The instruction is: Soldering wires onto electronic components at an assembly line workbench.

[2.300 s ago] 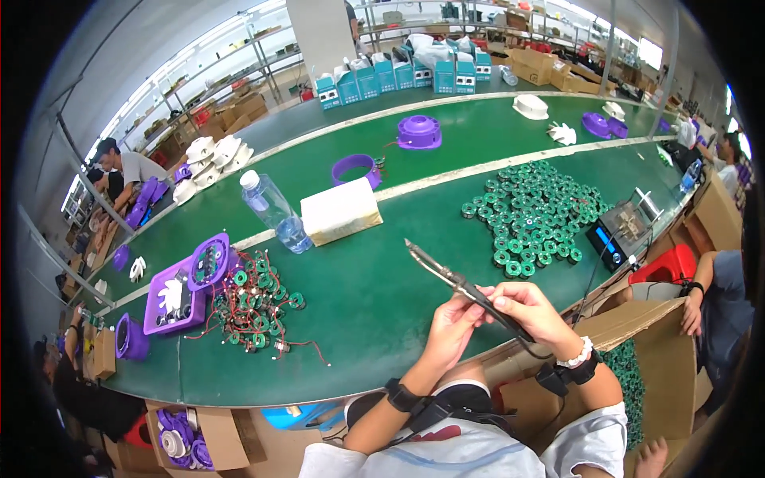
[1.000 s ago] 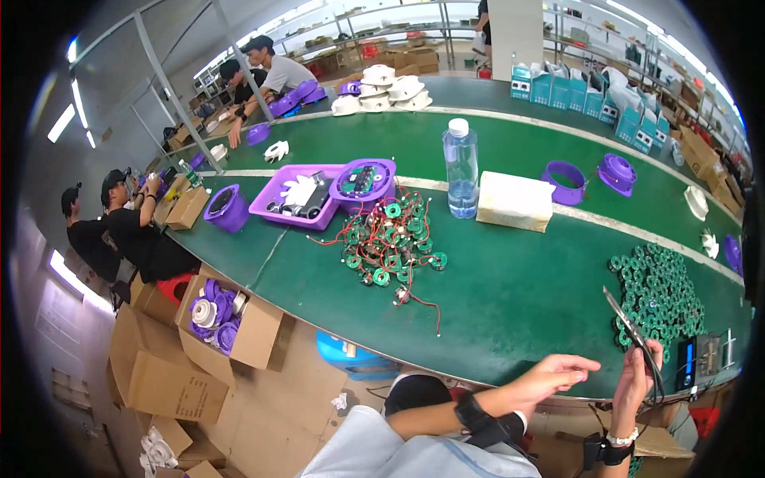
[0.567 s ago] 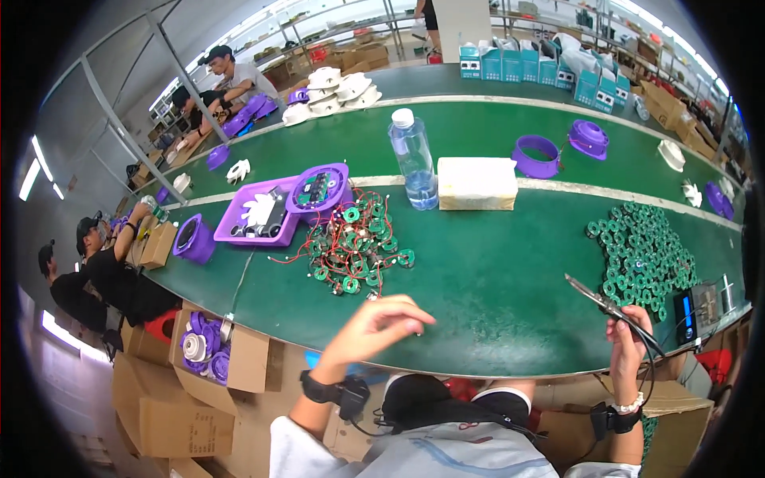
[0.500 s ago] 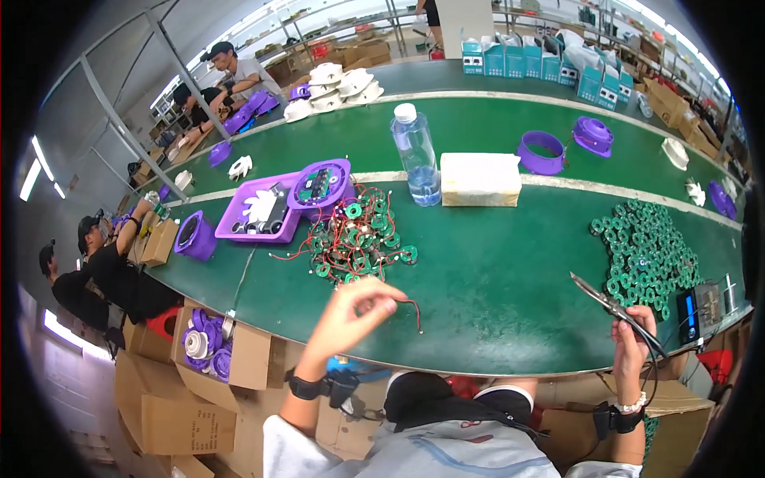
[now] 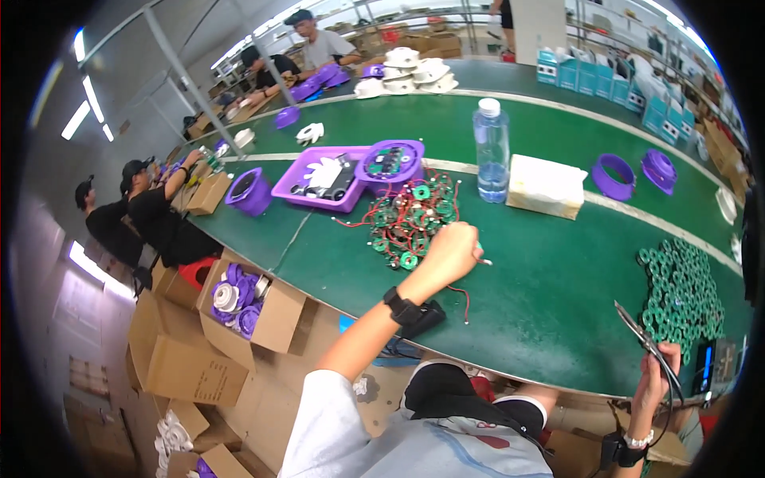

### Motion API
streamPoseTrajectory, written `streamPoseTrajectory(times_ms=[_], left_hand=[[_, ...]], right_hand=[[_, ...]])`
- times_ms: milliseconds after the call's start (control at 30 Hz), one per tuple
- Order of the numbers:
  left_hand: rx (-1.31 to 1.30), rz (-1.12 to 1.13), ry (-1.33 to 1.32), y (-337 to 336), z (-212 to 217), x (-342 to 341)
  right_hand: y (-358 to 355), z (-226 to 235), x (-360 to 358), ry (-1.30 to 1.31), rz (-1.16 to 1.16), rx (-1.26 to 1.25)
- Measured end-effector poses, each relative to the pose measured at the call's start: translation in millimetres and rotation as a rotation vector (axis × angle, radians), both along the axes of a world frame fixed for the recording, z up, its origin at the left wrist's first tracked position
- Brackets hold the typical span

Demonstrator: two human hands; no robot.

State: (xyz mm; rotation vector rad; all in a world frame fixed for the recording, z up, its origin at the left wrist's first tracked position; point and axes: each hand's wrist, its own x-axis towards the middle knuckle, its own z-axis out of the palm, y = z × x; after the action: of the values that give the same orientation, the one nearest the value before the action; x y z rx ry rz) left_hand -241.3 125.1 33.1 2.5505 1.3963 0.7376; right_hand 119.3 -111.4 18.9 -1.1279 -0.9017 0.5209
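Observation:
My left hand (image 5: pixel 451 253) is closed at the near right edge of a tangled heap of green ring-shaped circuit boards with red wires (image 5: pixel 410 219). A small white wire end (image 5: pixel 488 262) sticks out past its fingertips; the rest of what it grips is hidden. Just below this hand, a loose red wire (image 5: pixel 465 307) trails on the green tabletop. On the right, my right hand (image 5: pixel 658 374) is closed round a soldering iron (image 5: pixel 639 328), its tip pointing up and left and its black cable hanging down. Beyond that hand spreads a group of bare green ring boards (image 5: pixel 681 291).
A purple tray (image 5: pixel 319 199) with parts, a purple housing (image 5: pixel 390 163), a water bottle (image 5: pixel 492 155) and a white block (image 5: pixel 546 185) line the far side. A device with a blue display (image 5: pixel 706 366) stands right. Cartons (image 5: pixel 255 307) sit lower left; co-workers (image 5: pixel 159 207) are at left.
My view has turned left, so the scene sits further right. My left hand has moved away from me to the heap's edge and curled. The right hand still holds the soldering iron.

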Motion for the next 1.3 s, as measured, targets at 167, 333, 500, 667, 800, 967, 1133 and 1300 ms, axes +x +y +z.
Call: streamPoseTrajectory(times_ms=[167,333,500,667,800,967,1133,1300], left_hand=[[0.033,-0.071,0.003,-12.7,-10.9,5.9],[0.141,0.026,0.166,-6.7,-18.1,-1.0],[0.195,0.056,0.269,-7.8,-13.5,-3.5],[0.236,-0.134,0.079,-26.8,9.6,7.7],[0.165,-0.336,0.058,-41.8,1.2,26.0],[0.238,-0.48,0.037,-61.2,-17.6,56.8],[0.453,-0.704,0.027,-66.2,-22.0,70.4],[0.562,-0.761,0.001,-77.2,-27.4,81.8]], right_hand=[[0.7,-1.6,2.1,0.019,-0.005,0.003],[3.0,-4.7,5.5,0.035,-0.022,-0.008],[3.9,-8.0,9.8,0.031,0.019,-0.013],[4.4,-6.4,7.2,0.034,-0.026,-0.01],[3.2,-3.2,7.1,0.056,-0.002,-0.001],[4.4,-3.6,6.7,0.069,0.013,0.01],[3.9,-1.7,4.9,0.093,-0.002,-0.004],[5.8,-1.1,3.9,0.113,-0.017,-0.022]])
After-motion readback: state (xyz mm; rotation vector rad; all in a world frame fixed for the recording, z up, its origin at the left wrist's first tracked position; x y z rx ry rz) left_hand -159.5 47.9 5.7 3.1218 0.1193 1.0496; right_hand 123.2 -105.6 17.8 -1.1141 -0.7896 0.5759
